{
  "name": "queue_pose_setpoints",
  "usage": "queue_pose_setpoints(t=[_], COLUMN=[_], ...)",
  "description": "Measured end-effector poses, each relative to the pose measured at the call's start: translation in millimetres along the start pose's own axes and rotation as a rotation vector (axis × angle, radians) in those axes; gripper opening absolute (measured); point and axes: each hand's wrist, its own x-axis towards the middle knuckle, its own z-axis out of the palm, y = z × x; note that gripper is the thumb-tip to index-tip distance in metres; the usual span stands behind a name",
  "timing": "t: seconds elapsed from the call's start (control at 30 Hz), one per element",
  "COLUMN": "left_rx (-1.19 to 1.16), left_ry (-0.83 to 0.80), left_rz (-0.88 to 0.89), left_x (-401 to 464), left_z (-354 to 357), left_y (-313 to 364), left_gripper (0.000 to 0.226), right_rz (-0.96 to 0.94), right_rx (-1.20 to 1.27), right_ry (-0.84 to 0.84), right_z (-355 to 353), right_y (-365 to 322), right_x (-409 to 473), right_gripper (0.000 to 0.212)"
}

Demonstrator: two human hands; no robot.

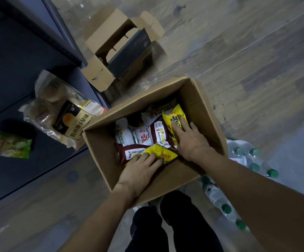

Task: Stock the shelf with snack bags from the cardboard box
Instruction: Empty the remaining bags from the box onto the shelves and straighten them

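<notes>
Left hand (pixel 142 167): down in the open brown cardboard box (pixel 100 151), fingers laid on a crinkly yellow snack bag (pixel 161 153); can't tell if it's actually gripping.
Right hand (pixel 190 138): same deal, resting on a second yellow bag (pixel 174 116) further in.
Dark shelf (pixel 20 57): off past the left hand.
Risk: imo grabbing both at once, one slick bag slips or drags the maroon bags (pixel 159 134) along.
</notes>
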Motion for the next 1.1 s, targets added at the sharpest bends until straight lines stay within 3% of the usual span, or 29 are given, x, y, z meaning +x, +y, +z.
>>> queue_pose_setpoints(t=[0.2, 0.33, 0.57, 0.87, 0.97, 1.1], left_rx=[0.061, 0.085, 0.025, -0.127, -0.164, -0.262], left_ry=[0.209, 0.23, 0.215, 0.268, 0.272, 0.323], left_rz=[0.058, 0.015, -0.088, -0.477, -0.586, -0.667], left_x=[12.7, 22.6, 35.4, 5.5, -5.6, 0.3], left_z=[31.1, 36.6, 35.1, -29.2, -55.5, -68.4], left_y=[-5.2, -6.8, -2.2, -6.7, -11.0, -3.8], left_gripper=[0.05, 0.061, 0.048, 0.064, 0.054, 0.063], right_rz=[-0.046, -0.041, -0.037, -0.028, -0.032, -0.001], right_rx=[0.091, 0.116, 0.128, 0.124, 0.067, 0.113], right_ry=[0.09, 0.122, 0.115, 0.268, 0.268, 0.221], right_z=[12.4, 15.2, 11.4, -11.0, -22.8, -24.4], right_y=[9.0, 11.0, 9.1, -12.8, -25.0, -40.1], right_x=[30.9, 42.0, 55.5, 14.4, -1.4, -11.9], right_gripper=[0.086, 0.082, 0.089, 0.086, 0.086, 0.085])
